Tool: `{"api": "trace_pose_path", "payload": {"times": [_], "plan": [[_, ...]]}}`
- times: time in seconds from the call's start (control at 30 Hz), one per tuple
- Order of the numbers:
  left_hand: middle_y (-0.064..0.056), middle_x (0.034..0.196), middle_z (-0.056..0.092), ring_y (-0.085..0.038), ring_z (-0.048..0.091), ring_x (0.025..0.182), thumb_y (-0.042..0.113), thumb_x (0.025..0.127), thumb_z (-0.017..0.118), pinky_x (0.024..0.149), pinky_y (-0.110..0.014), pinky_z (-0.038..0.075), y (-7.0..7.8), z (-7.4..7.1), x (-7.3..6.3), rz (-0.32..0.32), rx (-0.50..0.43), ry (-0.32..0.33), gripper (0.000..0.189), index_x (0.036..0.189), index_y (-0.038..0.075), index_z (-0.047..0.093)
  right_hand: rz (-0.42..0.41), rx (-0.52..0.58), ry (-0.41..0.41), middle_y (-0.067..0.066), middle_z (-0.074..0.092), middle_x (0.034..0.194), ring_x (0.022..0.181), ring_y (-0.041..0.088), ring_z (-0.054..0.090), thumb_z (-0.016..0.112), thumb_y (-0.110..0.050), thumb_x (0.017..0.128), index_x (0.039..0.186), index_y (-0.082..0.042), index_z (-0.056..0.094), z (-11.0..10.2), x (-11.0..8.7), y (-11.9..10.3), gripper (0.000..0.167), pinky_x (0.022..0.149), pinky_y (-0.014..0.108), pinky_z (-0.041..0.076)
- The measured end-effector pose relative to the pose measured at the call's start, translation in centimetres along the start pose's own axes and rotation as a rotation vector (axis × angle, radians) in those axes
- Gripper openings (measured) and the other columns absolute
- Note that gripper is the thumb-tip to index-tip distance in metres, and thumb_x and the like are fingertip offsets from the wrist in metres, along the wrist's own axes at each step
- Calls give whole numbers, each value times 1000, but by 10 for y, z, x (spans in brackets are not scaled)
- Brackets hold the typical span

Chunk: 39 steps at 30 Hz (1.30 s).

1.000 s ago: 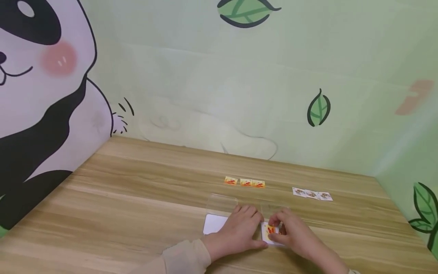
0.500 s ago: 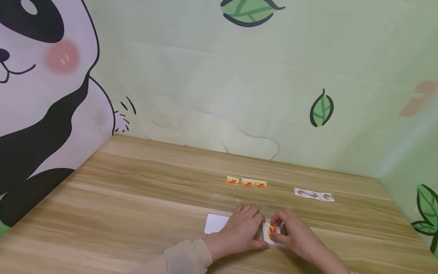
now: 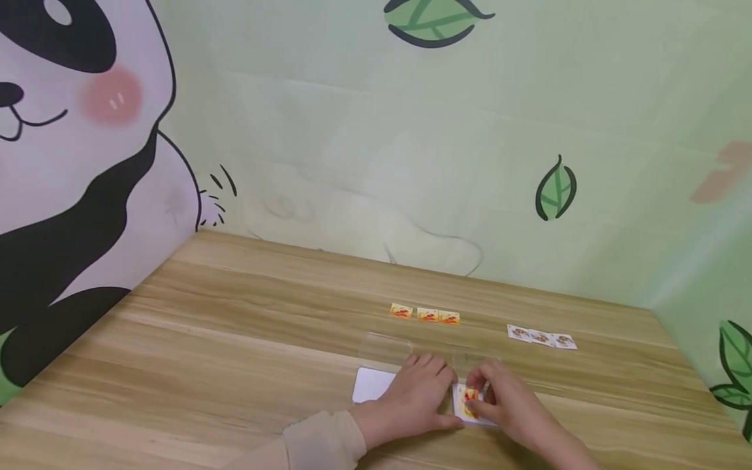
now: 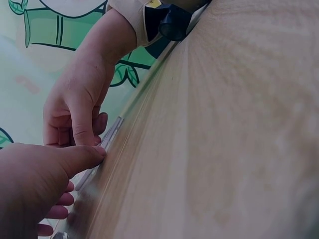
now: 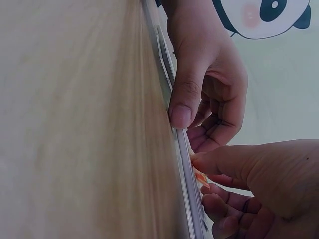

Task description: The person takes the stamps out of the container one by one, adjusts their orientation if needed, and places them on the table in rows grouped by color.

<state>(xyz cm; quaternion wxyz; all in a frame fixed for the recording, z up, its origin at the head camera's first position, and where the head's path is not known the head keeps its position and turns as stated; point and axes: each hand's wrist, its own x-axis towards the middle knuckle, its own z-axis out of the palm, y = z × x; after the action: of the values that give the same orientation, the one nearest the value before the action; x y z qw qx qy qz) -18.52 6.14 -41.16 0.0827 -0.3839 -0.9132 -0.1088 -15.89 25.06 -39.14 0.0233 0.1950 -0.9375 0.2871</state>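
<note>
Pale green wall (image 3: 329, 130) rises behind a wood-grained counter (image 3: 235, 339), with a painted panda (image 3: 88, 156) at ten o'clock from the person's work. Under the fingers lies the right white card (image 3: 459, 410); its twin, the left white card (image 3: 370, 384), shows at nine o'clock, partly covered by the left forearm and hand. A clear cover (image 3: 384, 350) lies just past that one, toward twelve.

Squeezed between right thumb and fingertips is a small orange picture (image 3: 472, 397), on the right white card; I can't tell whether it lies flat all over. That right hand (image 3: 506, 397) comes in from about four o'clock. The left hand (image 3: 412, 395) sits at nine, unclenched, its thumb pressing the card's near edge.

Up at eleven o'clock is a row of three orange cards (image 3: 427, 314), one set a little apart; toward two, three pale cards (image 3: 540, 337) run end to end.

Hardly anything has changed in the last second: the whole scene has slid slightly as the head turned, while both hands keep their places and neither row has lost a card. To my eye, the work is paused on careful positioning of that one picture.
</note>
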Motion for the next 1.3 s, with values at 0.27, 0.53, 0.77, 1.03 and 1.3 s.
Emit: {"api": "trace_pose_path", "payload": {"times": [0.27, 0.53, 0.77, 1.03, 1.3], "plan": [[6, 107, 58, -10, 51, 105, 60, 76, 71, 93, -29, 40, 0, 1, 0, 7, 24, 10, 52, 106, 18, 60, 17, -21, -11, -3, 53, 87, 67, -4, 43, 72, -8, 82, 91, -12, 61, 0, 1, 1, 14, 58, 17, 42], [6, 110, 57, -11, 51, 108, 61, 76, 70, 97, -30, 40, 0, 2, 1, -7, 23, -8, 54, 108, 18, 61, 16, -11, -3, -5, 53, 82, 65, -4, 43, 69, -6, 83, 88, -13, 61, -1, 1, 1, 11, 56, 17, 41], [6, 111, 57, -11, 50, 109, 61, 76, 70, 100, -31, 39, 1, 1, 1, -15, 10, -21, 54, 108, 18, 61, -11, 21, -9, -6, 52, 78, 65, -4, 43, 68, -5, 84, 85, -14, 61, -4, 1, 1, 11, 55, 17, 40], [6, 109, 57, -11, 50, 109, 61, 76, 70, 99, -31, 39, 0, 1, 1, -16, 8, -17, 54, 107, 18, 61, -22, 99, -41, -7, 53, 76, 66, -4, 45, 66, -6, 86, 83, -13, 60, -10, 2, 3, 10, 56, 18, 43], [7, 107, 57, -10, 50, 107, 61, 76, 70, 98, -30, 39, 0, 0, 1, -12, 10, -15, 53, 106, 18, 61, -28, 214, -78, -8, 54, 73, 65, -3, 45, 65, -14, 90, 87, -11, 60, -16, 0, 7, 6, 54, 19, 42]]}}
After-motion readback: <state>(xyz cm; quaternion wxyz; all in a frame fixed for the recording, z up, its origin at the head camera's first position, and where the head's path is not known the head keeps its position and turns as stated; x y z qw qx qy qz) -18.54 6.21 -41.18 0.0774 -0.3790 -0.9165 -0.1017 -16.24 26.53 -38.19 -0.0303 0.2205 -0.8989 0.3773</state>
